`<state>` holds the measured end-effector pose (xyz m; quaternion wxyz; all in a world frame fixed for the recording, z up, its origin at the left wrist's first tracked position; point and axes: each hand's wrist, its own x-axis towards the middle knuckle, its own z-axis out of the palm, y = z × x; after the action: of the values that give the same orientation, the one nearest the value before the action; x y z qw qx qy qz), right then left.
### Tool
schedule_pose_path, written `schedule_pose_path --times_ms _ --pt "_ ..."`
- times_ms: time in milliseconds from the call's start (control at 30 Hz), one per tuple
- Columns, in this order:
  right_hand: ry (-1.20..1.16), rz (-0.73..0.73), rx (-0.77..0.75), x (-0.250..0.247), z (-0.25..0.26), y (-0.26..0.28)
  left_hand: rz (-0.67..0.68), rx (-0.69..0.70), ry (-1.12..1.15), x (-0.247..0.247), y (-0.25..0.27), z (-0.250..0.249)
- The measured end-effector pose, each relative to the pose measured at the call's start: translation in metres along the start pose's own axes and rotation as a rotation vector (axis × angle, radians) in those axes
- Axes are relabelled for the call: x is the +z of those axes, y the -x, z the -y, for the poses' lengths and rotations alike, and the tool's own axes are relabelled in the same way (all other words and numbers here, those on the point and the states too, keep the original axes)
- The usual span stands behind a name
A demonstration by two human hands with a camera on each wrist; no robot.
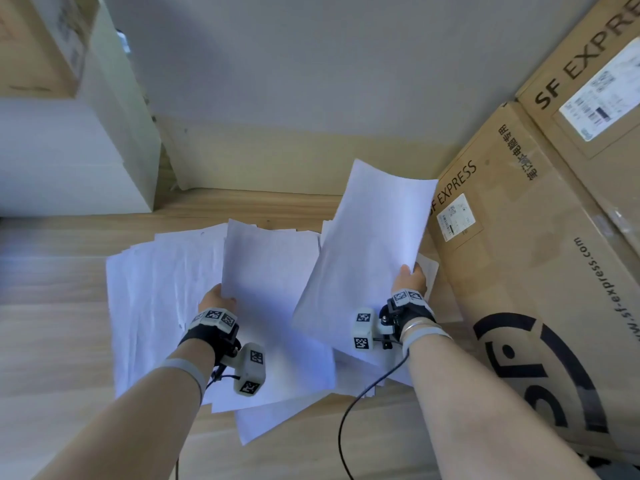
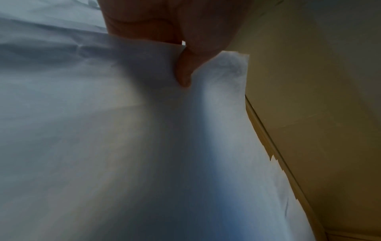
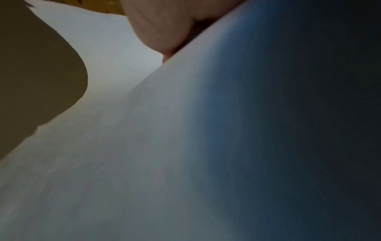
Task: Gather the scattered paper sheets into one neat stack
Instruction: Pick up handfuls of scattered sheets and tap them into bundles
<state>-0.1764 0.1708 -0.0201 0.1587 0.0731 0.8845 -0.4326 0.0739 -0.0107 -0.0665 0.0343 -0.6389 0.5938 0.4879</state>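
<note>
White paper sheets (image 1: 156, 306) lie spread and overlapping on the wooden floor (image 1: 52, 323). My left hand (image 1: 216, 299) pinches the near left edge of one sheet (image 1: 270, 271) lifted over the spread; in the left wrist view the thumb (image 2: 183, 71) lies on that sheet (image 2: 123, 146). My right hand (image 1: 410, 277) grips the right edge of another raised sheet (image 1: 370, 244), which bows upward. The right wrist view is filled by that sheet (image 3: 185, 146), with part of the hand (image 3: 160, 27) at the top. Most fingers are hidden under the paper.
Large cardboard shipping boxes (image 1: 536, 271) stand close on the right, touching the papers. A white box (image 1: 69, 161) with a brown carton on it sits at the back left. A grey wall (image 1: 311, 64) with a skirting board lies behind. A black cable (image 1: 349, 420) trails from my right wrist.
</note>
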Motion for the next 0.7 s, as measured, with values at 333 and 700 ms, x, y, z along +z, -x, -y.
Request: schedule_pose_path --times_ms 333,700 --pt "0.349 0.449 -0.088 0.053 -0.006 0.035 0.077 -0.028 0.124 -0.014 0.003 0.001" --pt "0.690 0.783 -0.051 0.066 -0.008 0.047 0.134 0.004 0.172 -0.014 -0.003 0.004"
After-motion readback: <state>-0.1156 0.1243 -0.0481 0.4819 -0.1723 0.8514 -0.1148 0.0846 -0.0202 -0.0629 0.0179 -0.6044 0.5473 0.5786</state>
